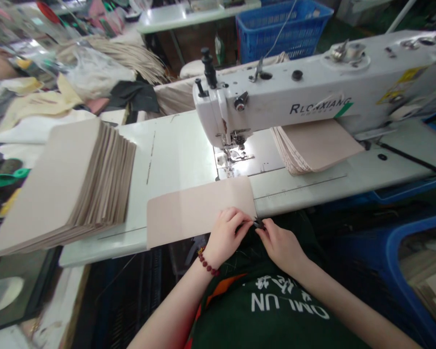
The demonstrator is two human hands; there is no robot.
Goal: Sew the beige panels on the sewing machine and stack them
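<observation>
A flat beige panel (199,208) lies at the front edge of the sewing table, just below the needle area of the white sewing machine (276,97). My left hand (230,232) is closed in a pinch at the panel's lower right corner; what is between its fingertips is too small to name. Small dark snips (258,223) are held in my right hand (281,245), their tip close to my left fingertips and the panel's corner.
A thick stack of beige panels (54,174) stands on the table's left end. More beige pieces (319,143) lie under the machine arm. Blue baskets stand behind (283,24) and at the right (394,257). Cloth and bags (94,72) are heaped at the back left.
</observation>
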